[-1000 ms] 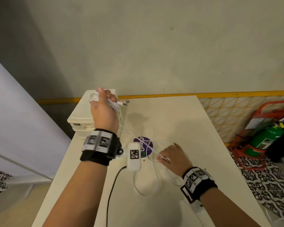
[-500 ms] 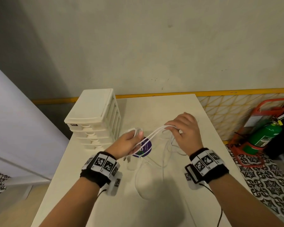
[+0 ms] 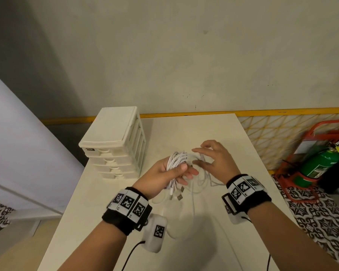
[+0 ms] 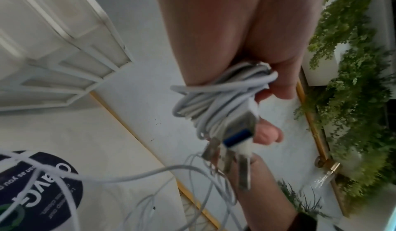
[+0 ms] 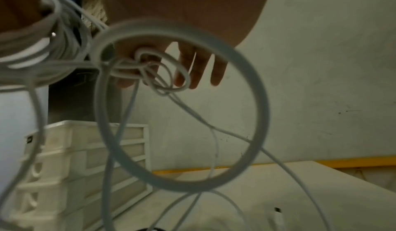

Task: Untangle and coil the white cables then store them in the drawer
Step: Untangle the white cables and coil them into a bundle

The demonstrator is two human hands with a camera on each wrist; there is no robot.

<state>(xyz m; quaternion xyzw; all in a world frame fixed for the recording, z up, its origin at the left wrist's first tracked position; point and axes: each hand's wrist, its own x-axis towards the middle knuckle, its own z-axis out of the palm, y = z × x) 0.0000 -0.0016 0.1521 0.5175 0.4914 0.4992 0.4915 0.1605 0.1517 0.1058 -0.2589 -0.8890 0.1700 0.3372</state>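
The white cables (image 3: 177, 160) are bunched in a coil that my left hand (image 3: 181, 171) grips above the table's middle, thumb across the strands. Several USB plugs (image 3: 177, 195) dangle below that fist; the left wrist view shows the bundle (image 4: 216, 102) and plugs (image 4: 233, 150) up close. Just to the right, my right hand (image 3: 199, 157) pinches a loose strand between thumb and forefinger. In the right wrist view a small tangle (image 5: 156, 72) sits at its fingers (image 5: 193, 65) and a big loop (image 5: 260, 89) hangs below. The white drawer unit (image 3: 114, 141) stands at the left with all drawers closed.
Slack cable (image 3: 200, 184) lies on the white table (image 3: 194, 241) under my hands. A round dark sticker (image 4: 38, 183) is on the tabletop. A green fire extinguisher (image 3: 319, 163) in a red stand is on the floor to the right. A wall runs behind the table.
My left hand has lifted with the coil gathered in its fist. The right hand moved left toward it, so the strands stretched between them have slackened into loops.
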